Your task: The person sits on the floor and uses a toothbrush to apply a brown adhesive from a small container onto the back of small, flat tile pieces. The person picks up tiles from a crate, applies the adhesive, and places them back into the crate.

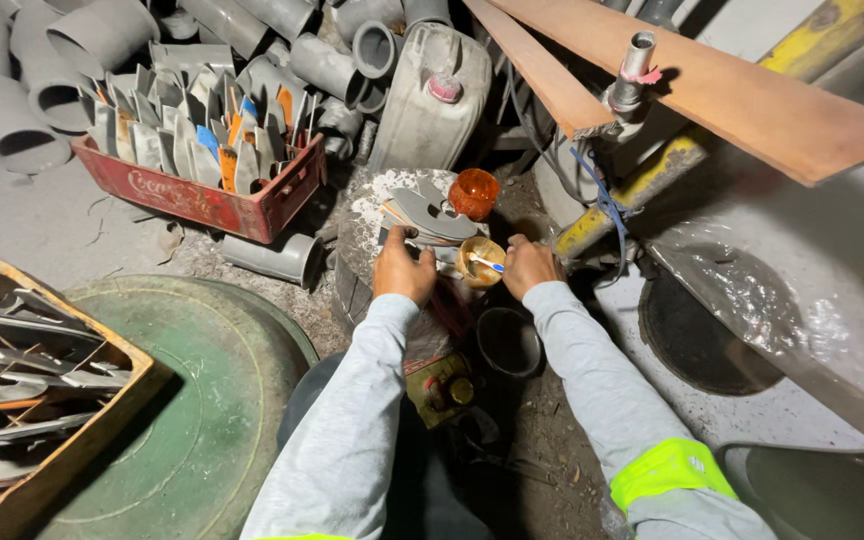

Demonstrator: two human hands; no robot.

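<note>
My left hand (403, 268) rests closed on the edge of a stack of grey cut plastic pieces (430, 215) lying on a round stump-like block (372, 205). My right hand (529, 265) holds a thin stick or brush handle (488, 263) that dips into a small open amber pot (478, 260) of glue-like stuff. An orange translucent lid or cup (473, 193) stands just behind the pot. Both arms wear grey sleeves, the right one with a bright yellow-green band.
A red crate (202, 200) full of grey cut pieces stands at upper left, with grey pipe fittings (42, 90) and a dirty jerrycan (430, 95) behind. A wooden crate (82, 440) sits on a green round lid (212, 400). Wooden planks (732, 90) lean at right.
</note>
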